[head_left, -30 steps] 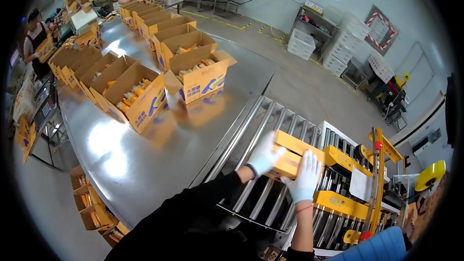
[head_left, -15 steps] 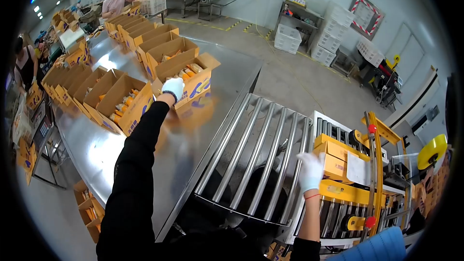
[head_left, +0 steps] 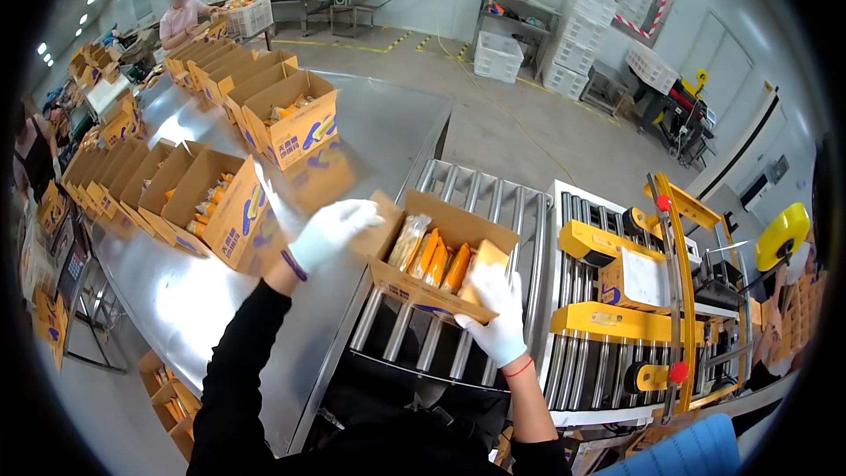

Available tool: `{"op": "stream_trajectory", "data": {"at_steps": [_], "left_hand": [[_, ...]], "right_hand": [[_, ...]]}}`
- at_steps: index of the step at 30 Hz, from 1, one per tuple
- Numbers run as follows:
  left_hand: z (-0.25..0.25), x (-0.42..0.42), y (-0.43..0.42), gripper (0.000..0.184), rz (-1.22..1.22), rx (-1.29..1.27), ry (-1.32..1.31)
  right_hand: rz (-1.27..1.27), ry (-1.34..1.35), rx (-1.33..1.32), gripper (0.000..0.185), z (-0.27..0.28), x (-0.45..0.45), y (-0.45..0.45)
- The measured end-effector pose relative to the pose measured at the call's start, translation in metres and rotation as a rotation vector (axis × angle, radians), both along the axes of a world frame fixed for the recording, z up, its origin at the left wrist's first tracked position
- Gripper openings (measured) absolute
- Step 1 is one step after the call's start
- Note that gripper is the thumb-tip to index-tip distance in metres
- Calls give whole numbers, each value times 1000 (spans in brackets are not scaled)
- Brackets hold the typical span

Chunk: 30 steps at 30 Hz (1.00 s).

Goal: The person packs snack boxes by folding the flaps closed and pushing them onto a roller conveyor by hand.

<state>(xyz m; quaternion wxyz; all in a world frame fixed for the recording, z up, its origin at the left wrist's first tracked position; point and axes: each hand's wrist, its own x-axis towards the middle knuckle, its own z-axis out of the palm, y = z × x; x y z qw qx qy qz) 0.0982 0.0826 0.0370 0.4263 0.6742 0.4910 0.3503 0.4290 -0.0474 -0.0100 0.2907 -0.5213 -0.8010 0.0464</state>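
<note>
An open cardboard box (head_left: 423,289) holding orange and clear packets rests on the roller conveyor (head_left: 398,331), partly over the edge of the metal table. My right hand (head_left: 497,317), in a white glove, grips the box's right end, thumb on the front side and fingers over a flap. Just left of the box, my gloved left hand (head_left: 333,231) is raised above the table with its fingers apart, near the left flap, holding nothing. A closed box (head_left: 636,280) sits between the yellow guides of the machine at the right.
Two rows of open filled boxes (head_left: 291,128) stand on the metal table (head_left: 379,115). A yellow-framed machine (head_left: 674,300) is at the right. People (head_left: 181,18) work at the far left. White crates (head_left: 577,40) are stacked at the back.
The nearest box of the right row has come onto the rollers. My right hand has moved from the machine to its right end; my left hand is off it. The closed box is deeper in the machine.
</note>
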Motion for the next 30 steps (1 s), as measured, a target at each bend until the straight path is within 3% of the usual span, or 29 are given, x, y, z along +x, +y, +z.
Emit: {"op": "stream_trajectory", "data": {"at_steps": [1, 2, 3, 5, 6, 7, 8, 9, 10, 13, 14, 15, 17, 19, 23, 25, 26, 27, 28, 29, 30], "left_hand": [[8, 19, -17, 53, -29, 255, 78], [25, 36, -25, 47, -70, 74, -111], [2, 48, -12, 45, -266, -76, -487], [-22, 72, 4, 41, -335, 33, -41], [-14, 87, 10, 41, -345, 39, -44], [-2, 101, 15, 38, -309, -26, 123], [4, 110, 17, 36, -272, -94, 291], [-27, 119, 28, 33, -246, 89, 422], [-44, 123, 26, 31, -208, 254, 380], [-38, 114, 12, 28, 59, 772, 376], [-50, 107, 5, 28, 290, 826, 221], [-72, 96, 1, 34, 424, 615, 104], [-123, 86, 1, 44, 483, 93, -319], [-91, 96, 1, 54, 149, -374, -554], [-91, 206, -4, 67, 179, 39, -362], [-101, 253, -22, 73, -69, 46, -358], [-106, 259, -28, 76, -291, -107, -364], [-112, 254, -27, 66, -462, -228, -230], [-95, 229, -29, 61, -557, -122, -151], [-81, 201, -29, 56, -475, 45, -39], [-68, 163, -30, 52, -242, 278, 96]], "right_hand": [[103, 37, 21, 52, -13, 4, 2], [169, 97, -88, 44, -9, 7, 1], [232, 158, -191, 37, -1, 11, 5], [225, 579, -500, 40, 13, 19, 16], [132, 552, -528, 47, 18, 21, 24], [38, 526, -560, 55, 23, 21, 33], [21, 187, -266, 63, 29, 20, 42], [7, -154, 27, 73, 35, 16, 52], [-65, -298, 122, 84, 45, 8, 56], [-227, -302, 149, 83, 28, -12, 62], [-170, -241, 127, 80, 23, -14, 47], [-83, -144, 110, 82, 19, -18, 29], [-27, -198, -73, 89, 0, -15, 6], [-98, -376, -116, 104, 4, -1, 7], [-319, -455, -70, 116, -3, 34, 45], [-342, -445, -52, 107, -11, 51, 66], [-378, -508, -24, 101, -16, 62, 73], [-417, -566, -2, 95, -20, 72, 74], [-368, -471, -6, 84, -16, 85, 67], [-350, -383, 39, 77, -19, 98, 62], [-384, -402, 69, 74, -22, 106, 58]]}}
